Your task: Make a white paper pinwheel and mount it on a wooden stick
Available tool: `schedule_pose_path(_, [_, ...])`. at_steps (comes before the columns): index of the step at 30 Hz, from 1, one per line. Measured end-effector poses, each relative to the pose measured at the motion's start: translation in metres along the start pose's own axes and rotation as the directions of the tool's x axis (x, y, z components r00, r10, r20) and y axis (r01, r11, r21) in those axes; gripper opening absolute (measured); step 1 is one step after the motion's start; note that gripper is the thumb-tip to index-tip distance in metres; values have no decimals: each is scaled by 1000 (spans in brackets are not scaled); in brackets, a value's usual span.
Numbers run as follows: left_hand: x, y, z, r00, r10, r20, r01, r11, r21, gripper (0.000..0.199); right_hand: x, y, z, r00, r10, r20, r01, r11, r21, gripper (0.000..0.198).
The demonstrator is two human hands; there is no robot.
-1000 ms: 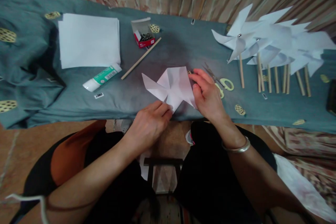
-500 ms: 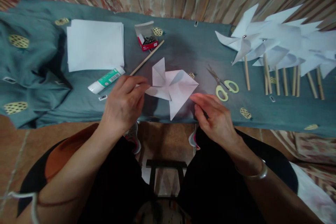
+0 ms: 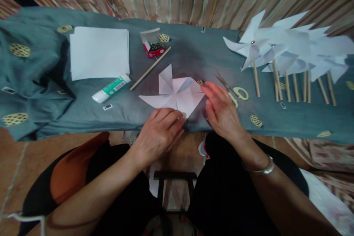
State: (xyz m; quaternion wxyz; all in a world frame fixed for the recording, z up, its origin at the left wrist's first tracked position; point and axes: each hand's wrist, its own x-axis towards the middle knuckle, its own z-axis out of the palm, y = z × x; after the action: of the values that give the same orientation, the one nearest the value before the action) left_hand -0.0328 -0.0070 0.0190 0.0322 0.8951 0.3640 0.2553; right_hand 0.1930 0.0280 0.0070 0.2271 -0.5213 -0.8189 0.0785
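Note:
A white folded-paper pinwheel (image 3: 181, 90) lies in front of me, with its blades spread and no stick on it. My left hand (image 3: 159, 131) pinches the tip of its lower blade, which the fingers partly cover. At the pinwheel's right corner is my right hand (image 3: 224, 112), fingertips touching the paper and thumb held apart from them. Behind the right fingers lie scissors (image 3: 228, 87) with pale green handles, one handle loop partly hidden. A thin wooden stick (image 3: 151, 68) rests slantwise beyond the pinwheel, beside an opened red-and-white box (image 3: 155, 48) of small metal pins.
A stack of white paper (image 3: 99, 53) sits at the left, with a green-and-white glue tube (image 3: 110, 88) below it. Several finished pinwheels (image 3: 293, 48) on sticks overlap at the right. The narrow table has a grey-green cloth (image 3: 193, 51), bunched up at the left end.
My left hand has moved from the left blade down and right to the lower blade. The right hand has shifted slightly up to the right corner, now covering part of the scissors.

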Motion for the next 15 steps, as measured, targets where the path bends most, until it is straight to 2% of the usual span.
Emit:
schedule_pose_path(4, [-1,-8,-6,998,-36,-43,38,998,51,20,5,2,1,999,24,43,-24,1000,-4,46])
schedule_pose_path(9, [-1,4,-1,994,-6,108,7,1000,-13,25,12,-1,0,991,23,130,-28,999,37,50])
schedule_pose_path(15, [-1,8,1,992,-7,127,6,1000,4,26,2,-8,-9,996,58,67,-65,993,98,43])
